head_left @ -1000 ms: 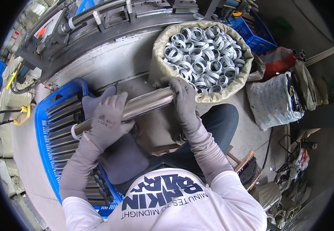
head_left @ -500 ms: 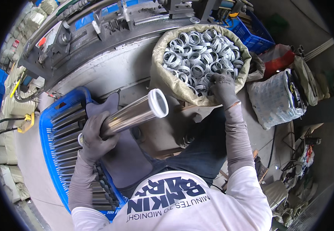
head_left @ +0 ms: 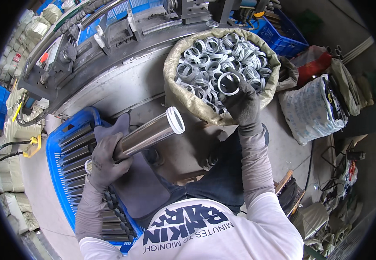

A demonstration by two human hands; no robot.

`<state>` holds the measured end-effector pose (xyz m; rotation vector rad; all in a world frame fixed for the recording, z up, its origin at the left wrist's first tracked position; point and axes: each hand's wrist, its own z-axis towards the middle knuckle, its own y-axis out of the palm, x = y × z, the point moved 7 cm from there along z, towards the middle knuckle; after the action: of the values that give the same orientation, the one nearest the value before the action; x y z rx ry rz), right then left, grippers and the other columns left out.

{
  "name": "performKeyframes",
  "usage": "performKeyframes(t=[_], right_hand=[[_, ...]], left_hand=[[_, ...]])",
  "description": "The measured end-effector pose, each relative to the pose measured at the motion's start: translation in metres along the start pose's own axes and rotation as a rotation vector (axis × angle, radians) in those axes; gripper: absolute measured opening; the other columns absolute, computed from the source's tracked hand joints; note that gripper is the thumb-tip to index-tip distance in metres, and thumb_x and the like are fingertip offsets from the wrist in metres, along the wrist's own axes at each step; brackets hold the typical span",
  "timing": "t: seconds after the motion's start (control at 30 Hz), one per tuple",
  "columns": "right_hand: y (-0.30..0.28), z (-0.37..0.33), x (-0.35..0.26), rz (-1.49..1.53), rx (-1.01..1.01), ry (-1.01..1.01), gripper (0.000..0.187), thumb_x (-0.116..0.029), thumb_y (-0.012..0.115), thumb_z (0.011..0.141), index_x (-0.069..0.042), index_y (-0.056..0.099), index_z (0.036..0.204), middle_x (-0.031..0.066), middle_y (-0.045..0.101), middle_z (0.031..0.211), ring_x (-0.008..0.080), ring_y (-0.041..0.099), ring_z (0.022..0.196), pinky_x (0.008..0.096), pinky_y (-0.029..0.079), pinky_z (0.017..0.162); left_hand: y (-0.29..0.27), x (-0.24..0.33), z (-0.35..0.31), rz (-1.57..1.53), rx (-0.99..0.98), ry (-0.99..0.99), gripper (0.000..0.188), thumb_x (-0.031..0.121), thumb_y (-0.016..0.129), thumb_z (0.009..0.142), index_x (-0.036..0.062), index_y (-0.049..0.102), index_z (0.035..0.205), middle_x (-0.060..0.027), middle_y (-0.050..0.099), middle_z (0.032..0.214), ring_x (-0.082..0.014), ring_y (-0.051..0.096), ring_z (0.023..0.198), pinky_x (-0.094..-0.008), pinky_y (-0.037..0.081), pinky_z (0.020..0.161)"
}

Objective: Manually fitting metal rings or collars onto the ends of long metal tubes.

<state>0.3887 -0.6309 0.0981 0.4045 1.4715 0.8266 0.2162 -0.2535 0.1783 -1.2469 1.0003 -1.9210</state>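
Observation:
My left hand, in a grey glove, is wrapped round the lower part of a shiny metal tube. The tube tilts up to the right, and a white ring caps its upper end. Between the gloved fingers of my right hand is another white ring, held over the near right part of an open woven sack. Many loose white rings fill that sack. At my left, a blue crate holds dark tubes laid side by side.
A grey metal machine bench runs along the back left. Blue crates stand behind the sack at the back right. Stuffed white bags sit right of it. A yellow-handled tool lies at the far left.
My right hand has lifted out of the ring pile toward me, now with a ring in its fingers. The tube in my left hand has dipped slightly.

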Motion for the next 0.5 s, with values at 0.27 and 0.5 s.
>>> performKeyframes(t=[0.27,0.5], right_hand=[[-0.007,0.001,0.02,0.233,0.054,0.109,0.052,-0.035,0.058,0.108,-0.002,0.058,0.148,0.0169,0.069,0.137,0.0331,0.066,0.127,0.0525,0.056,0.106],[0.002,-0.005,0.027,-0.094,0.196,0.06,0.072,-0.035,0.075,0.095,-0.003,0.051,0.155,0.0085,0.068,0.129,0.0261,0.068,0.114,0.0468,0.057,0.103]], left_hand=[[-0.04,-0.015,0.105,0.419,0.23,0.142,0.058,0.02,0.078,0.086,0.005,0.06,0.139,-0.0206,0.066,0.124,-0.0445,0.061,0.118,-0.0518,0.049,0.1],[-0.084,-0.094,0.294,0.823,0.359,-0.049,0.056,0.026,0.078,0.089,0.0105,0.058,0.139,-0.0145,0.068,0.128,-0.0332,0.063,0.124,-0.0488,0.048,0.108]])
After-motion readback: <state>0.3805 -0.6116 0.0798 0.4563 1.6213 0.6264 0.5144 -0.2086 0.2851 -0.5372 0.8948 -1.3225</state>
